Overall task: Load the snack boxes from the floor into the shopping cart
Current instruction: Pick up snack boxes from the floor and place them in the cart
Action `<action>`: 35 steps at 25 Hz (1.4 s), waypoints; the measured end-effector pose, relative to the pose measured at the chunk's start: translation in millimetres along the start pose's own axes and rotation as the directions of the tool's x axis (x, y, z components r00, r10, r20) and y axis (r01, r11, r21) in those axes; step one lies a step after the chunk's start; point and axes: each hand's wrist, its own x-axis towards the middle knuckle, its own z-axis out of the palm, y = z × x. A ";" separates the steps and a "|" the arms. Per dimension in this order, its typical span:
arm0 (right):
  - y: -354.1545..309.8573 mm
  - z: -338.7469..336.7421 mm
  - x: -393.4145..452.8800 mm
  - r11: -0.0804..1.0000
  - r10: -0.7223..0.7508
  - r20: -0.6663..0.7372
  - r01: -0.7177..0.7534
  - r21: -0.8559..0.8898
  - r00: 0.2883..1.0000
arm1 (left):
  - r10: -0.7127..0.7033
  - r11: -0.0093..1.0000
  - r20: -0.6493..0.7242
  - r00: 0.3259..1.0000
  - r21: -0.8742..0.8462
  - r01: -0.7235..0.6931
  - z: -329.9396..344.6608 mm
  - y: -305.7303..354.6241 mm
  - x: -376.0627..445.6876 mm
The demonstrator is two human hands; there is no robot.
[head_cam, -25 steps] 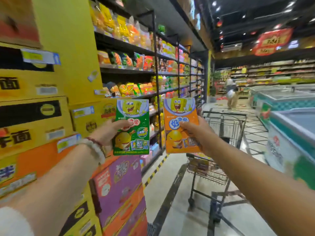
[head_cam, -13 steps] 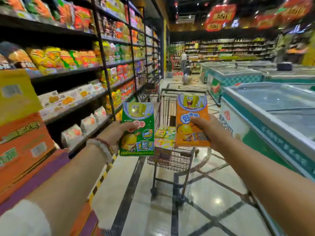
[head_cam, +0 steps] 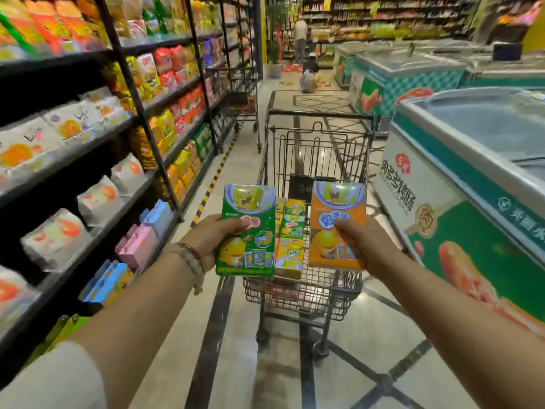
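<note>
The left hand (head_cam: 211,239) grips a green snack box (head_cam: 247,230) by its left edge, thumb across the printed face; the right hand (head_cam: 364,246) grips an orange snack box (head_cam: 336,225) by its right edge in the same way. Both boxes are upright, side by side with a gap between them, held above the near end of the shopping cart (head_cam: 317,160). More boxes (head_cam: 290,234) of the same kind already lie in the basket. The step in hand appears to be placement. Carry each box past the near rim before lowering it, tilt it flat, and set it beside or on top of the boxes already loaded. Let go only once the box rests on something. The freezer (head_cam: 472,160) stands just beside the cart on the right, so keep the right elbow tucked in. The shelves (head_cam: 124,134) on the left stand farther from the cart.
</note>
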 end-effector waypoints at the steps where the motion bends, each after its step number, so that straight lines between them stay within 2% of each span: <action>1: 5.4 -2.0 23.6 1.000 0.022 -0.015 -0.022 0.004 1.000 | -0.034 0.999 0.012 0.999 0.012 0.034 1.8 -0.2 30.1; 5: 25.1 -11.1 107.8 0.995 0.099 -0.077 -0.097 0.027 0.992 | -0.126 0.990 0.047 0.991 0.073 0.122 19.5 -8.8 127.9; 12: 65.4 -16.0 252.5 0.960 0.273 -0.089 -0.266 0.084 0.958 | -0.135 0.976 -0.057 0.989 0.166 0.142 37.0 -42.9 280.7; 15: 78.2 -10.1 298.5 0.933 0.357 -0.117 -0.349 0.085 0.927 | -0.110 0.973 -0.159 0.981 0.183 0.139 42.2 -47.6 325.6; 20: 105.1 -2.5 364.5 0.902 0.427 -0.139 -0.411 0.131 0.894 | -0.012 0.936 -0.298 0.955 0.331 0.115 63.2 -47.8 404.1; 23: 129.6 -8.6 405.9 0.897 0.442 -0.230 -0.426 0.115 0.867 | 0.052 0.881 -0.337 0.940 0.460 0.116 69.8 -63.9 466.9; 26: 159.0 -13.7 443.4 0.875 0.478 -0.292 -0.476 0.084 0.828 | 0.055 0.870 -0.411 0.910 0.467 0.158 72.0 -77.8 529.6; 29: 186.2 -17.3 481.6 0.878 0.476 -0.232 -0.475 0.065 0.848 | 0.066 0.855 -0.412 0.909 0.493 0.162 76.5 -95.7 576.9; 31: 202.3 -15.6 500.9 0.876 0.482 -0.174 -0.469 0.112 0.859 | 0.067 0.761 -0.397 0.915 0.614 0.210 71.6 -111.1 596.2; 32: 208.6 -13.5 508.3 0.878 0.479 -0.171 -0.466 0.113 0.861 | 0.111 0.681 -0.366 0.924 0.705 0.198 68.0 -117.4 599.7; 35: 220.9 -2.1 523.6 0.894 0.441 -0.234 -0.448 0.023 0.867 | 0.319 0.293 -0.136 0.938 0.955 0.039 57.8 -142.9 600.0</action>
